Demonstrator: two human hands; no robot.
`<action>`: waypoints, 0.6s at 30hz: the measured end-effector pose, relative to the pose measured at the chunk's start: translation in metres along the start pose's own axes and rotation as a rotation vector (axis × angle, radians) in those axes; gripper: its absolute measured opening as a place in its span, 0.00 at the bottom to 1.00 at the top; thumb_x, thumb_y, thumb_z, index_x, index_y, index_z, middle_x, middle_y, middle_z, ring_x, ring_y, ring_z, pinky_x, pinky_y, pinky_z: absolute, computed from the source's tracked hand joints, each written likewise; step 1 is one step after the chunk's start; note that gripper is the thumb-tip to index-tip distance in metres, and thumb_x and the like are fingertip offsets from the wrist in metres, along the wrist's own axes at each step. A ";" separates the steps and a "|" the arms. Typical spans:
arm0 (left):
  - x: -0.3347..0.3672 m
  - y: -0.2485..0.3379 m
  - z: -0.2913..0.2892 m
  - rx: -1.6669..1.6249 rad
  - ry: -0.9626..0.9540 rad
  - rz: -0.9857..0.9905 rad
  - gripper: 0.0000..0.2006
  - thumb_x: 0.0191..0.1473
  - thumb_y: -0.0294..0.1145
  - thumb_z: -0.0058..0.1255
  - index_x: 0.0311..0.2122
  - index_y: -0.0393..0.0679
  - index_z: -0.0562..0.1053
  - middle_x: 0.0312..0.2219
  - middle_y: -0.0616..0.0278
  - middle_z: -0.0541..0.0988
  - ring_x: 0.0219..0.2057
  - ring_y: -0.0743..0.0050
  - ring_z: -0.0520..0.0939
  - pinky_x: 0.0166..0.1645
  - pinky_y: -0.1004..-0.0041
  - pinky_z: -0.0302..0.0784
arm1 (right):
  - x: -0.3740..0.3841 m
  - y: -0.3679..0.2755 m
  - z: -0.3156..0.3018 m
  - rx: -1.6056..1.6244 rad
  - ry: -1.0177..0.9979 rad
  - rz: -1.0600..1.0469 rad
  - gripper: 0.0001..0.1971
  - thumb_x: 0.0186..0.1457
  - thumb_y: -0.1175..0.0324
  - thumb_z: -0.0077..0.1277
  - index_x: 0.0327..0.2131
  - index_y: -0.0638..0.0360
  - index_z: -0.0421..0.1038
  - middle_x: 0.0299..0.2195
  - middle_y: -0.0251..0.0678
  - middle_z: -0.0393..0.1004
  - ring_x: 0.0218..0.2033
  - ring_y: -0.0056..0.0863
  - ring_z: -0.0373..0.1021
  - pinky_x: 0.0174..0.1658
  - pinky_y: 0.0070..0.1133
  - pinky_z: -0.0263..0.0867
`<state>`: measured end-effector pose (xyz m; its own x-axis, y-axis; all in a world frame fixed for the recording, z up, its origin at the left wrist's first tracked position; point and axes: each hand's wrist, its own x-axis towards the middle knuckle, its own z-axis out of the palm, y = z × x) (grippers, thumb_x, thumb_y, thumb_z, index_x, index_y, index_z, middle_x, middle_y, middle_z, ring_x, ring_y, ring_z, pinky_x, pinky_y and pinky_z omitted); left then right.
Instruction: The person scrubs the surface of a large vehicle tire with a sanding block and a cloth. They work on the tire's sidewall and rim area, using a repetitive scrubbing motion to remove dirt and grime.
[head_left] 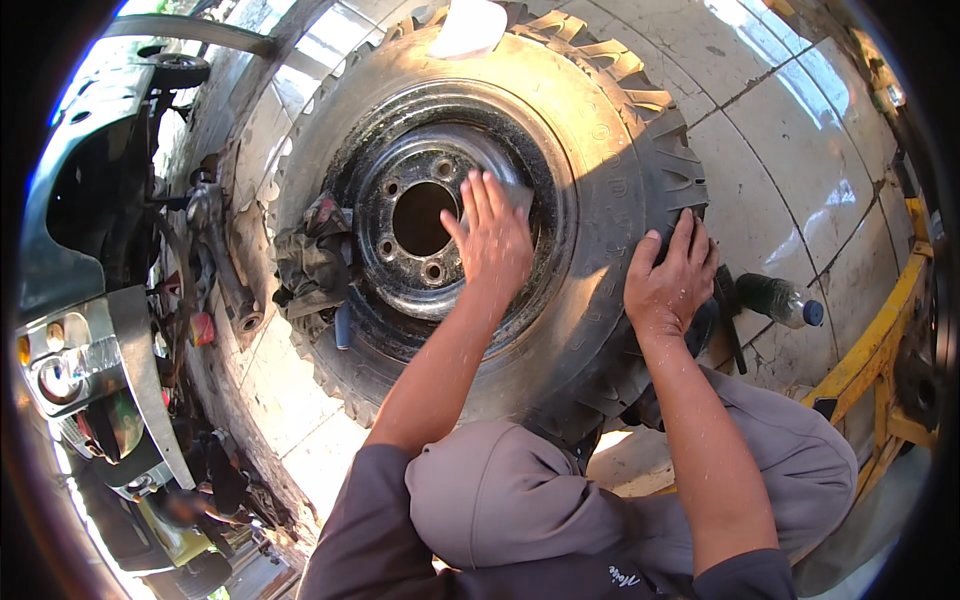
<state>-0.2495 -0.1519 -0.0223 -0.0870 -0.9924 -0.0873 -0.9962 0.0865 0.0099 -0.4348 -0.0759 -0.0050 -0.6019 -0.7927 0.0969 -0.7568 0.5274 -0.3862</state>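
Note:
A large tyre [610, 225] with deep tread lugs lies flat in front of me, with a glossy black steel wheel [400, 270] in its middle. Against the right part of the wheel lies my left hand [495, 240], fingers stretched out flat. A grey flat patch, perhaps a sheet, shows beside its fingers; I cannot make out what it is. My right hand [675, 275] rests with fingers apart on the tyre's right shoulder, at the tread. A dark crumpled cloth [315, 265] lies over the tyre's left side, next to a small blue handle [343, 325].
A white object [470, 28] sits on the tyre's far edge. To the right, a blue-capped bottle [785, 303] lies on the tiled floor [760, 150], near a yellow metal frame [870, 340]. Metal parts [215, 235] and a vehicle with a headlight [65, 375] are at the left.

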 end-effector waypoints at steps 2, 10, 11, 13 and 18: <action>-0.037 -0.007 0.002 0.050 -0.042 0.015 0.32 0.65 0.41 0.31 0.67 0.33 0.43 0.68 0.46 0.44 0.69 0.49 0.45 0.66 0.36 0.41 | 0.000 0.001 0.000 -0.014 0.004 0.002 0.30 0.57 0.54 0.43 0.60 0.58 0.59 0.59 0.44 0.59 0.60 0.55 0.55 0.55 0.49 0.57; -0.009 -0.009 0.001 -0.004 0.017 -0.011 0.31 0.65 0.41 0.30 0.66 0.31 0.46 0.67 0.44 0.47 0.69 0.46 0.47 0.64 0.33 0.41 | -0.002 -0.001 0.000 0.004 0.005 -0.016 0.30 0.56 0.54 0.43 0.60 0.58 0.59 0.59 0.45 0.60 0.60 0.56 0.55 0.54 0.49 0.58; 0.010 -0.004 -0.001 -0.007 0.042 -0.014 0.31 0.65 0.41 0.30 0.66 0.31 0.46 0.67 0.43 0.47 0.69 0.46 0.47 0.64 0.33 0.42 | -0.002 -0.002 -0.002 0.008 0.004 -0.018 0.30 0.56 0.55 0.44 0.60 0.58 0.59 0.59 0.45 0.60 0.60 0.56 0.55 0.54 0.49 0.58; 0.036 -0.002 0.000 -0.001 0.087 -0.030 0.31 0.65 0.41 0.30 0.66 0.30 0.46 0.67 0.42 0.47 0.69 0.45 0.47 0.64 0.33 0.42 | -0.001 -0.004 -0.002 0.013 0.007 -0.020 0.30 0.56 0.55 0.44 0.60 0.58 0.60 0.59 0.45 0.60 0.59 0.56 0.55 0.53 0.49 0.58; 0.024 0.002 0.005 -0.072 0.082 -0.067 0.31 0.64 0.41 0.32 0.65 0.29 0.46 0.67 0.40 0.46 0.68 0.43 0.46 0.64 0.33 0.43 | 0.000 -0.001 -0.001 -0.003 0.007 -0.007 0.30 0.56 0.55 0.44 0.60 0.58 0.60 0.58 0.46 0.60 0.59 0.56 0.55 0.53 0.49 0.58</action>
<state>-0.2539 -0.1751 -0.0298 -0.0173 -0.9998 -0.0085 -0.9967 0.0166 0.0790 -0.4344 -0.0760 -0.0039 -0.5981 -0.7944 0.1061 -0.7620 0.5226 -0.3825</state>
